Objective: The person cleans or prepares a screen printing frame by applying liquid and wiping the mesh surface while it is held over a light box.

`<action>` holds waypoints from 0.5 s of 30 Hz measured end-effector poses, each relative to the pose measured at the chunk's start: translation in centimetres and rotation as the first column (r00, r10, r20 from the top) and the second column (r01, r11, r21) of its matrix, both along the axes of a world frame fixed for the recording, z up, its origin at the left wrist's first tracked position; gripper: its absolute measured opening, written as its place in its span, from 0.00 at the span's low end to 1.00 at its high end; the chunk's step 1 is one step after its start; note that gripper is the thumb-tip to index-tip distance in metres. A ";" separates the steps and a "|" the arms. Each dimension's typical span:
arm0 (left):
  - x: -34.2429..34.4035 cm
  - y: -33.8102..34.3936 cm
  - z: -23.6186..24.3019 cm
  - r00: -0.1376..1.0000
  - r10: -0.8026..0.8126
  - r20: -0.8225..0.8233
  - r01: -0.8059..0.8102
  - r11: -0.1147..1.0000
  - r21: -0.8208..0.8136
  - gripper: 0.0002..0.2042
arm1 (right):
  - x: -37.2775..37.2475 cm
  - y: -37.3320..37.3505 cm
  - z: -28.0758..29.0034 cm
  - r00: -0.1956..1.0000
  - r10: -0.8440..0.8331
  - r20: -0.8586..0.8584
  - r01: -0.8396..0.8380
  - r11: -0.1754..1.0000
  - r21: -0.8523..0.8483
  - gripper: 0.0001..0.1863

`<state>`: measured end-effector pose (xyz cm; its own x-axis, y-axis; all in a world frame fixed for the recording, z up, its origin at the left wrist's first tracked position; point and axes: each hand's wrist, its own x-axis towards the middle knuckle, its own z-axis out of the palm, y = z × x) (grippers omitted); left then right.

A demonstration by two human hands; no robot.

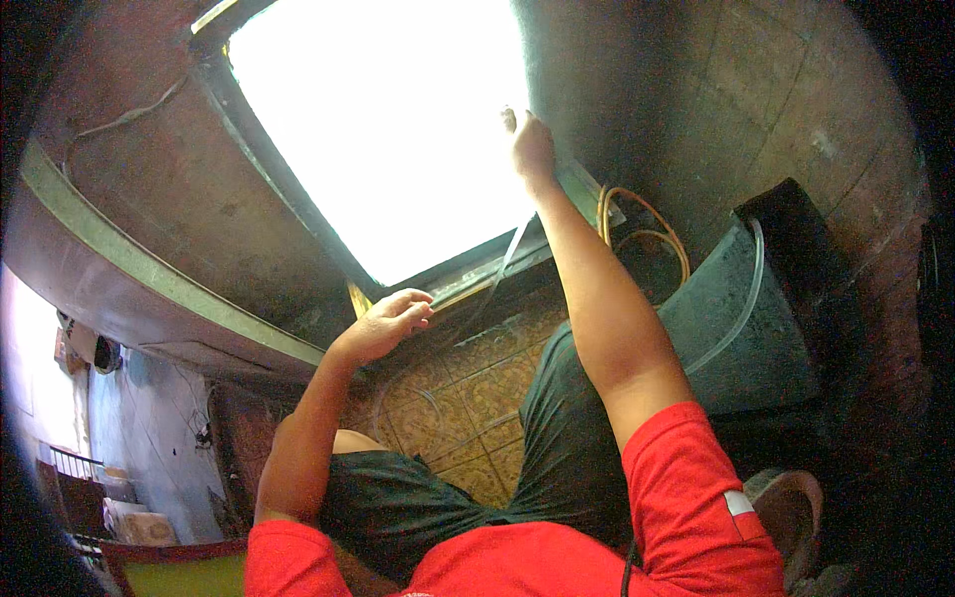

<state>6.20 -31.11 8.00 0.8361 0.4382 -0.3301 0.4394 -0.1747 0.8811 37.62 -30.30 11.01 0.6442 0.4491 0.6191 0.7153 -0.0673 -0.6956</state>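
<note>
Two hands at a glowing panel

The bright white panel (388,129) sits in a dark frame (261,164) ahead of the person, above the tiled floor (487,398). The left hand (386,324) is at the frame's lower edge, fingers half bent — whether it grips anything, I cannot tell. The right hand (532,149) is curled at the panel's right side; glare hides what it may hold. A yellow hose (682,254) loops right of the frame.
</note>
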 end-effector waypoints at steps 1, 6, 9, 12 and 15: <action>0.0 0.0 -0.1 1.000 -0.005 0.005 0.005 1.000 -0.017 0.20 | 0.2 0.1 0.2 1.000 -0.008 0.001 0.008 1.000 -0.005 0.22; -0.3 0.6 -0.7 0.998 -0.048 -0.037 0.051 0.996 0.076 0.20 | 1.4 1.1 0.0 0.998 -0.046 -0.030 0.047 0.999 0.010 0.21; -0.5 0.7 -1.0 0.996 -0.066 -0.064 0.074 0.988 0.134 0.19 | 2.7 1.6 -0.8 0.999 -0.045 0.022 0.045 0.999 0.010 0.21; -1.1 1.1 -1.3 0.994 -0.069 -0.083 0.080 0.986 0.145 0.19 | 2.0 1.6 -0.7 0.999 -0.034 -0.034 0.034 0.999 -0.011 0.21; -0.9 0.3 0.0 0.988 -0.087 -0.128 0.111 0.974 0.195 0.19 | 2.0 1.4 -0.7 0.996 -0.047 -0.078 0.042 0.997 -0.064 0.21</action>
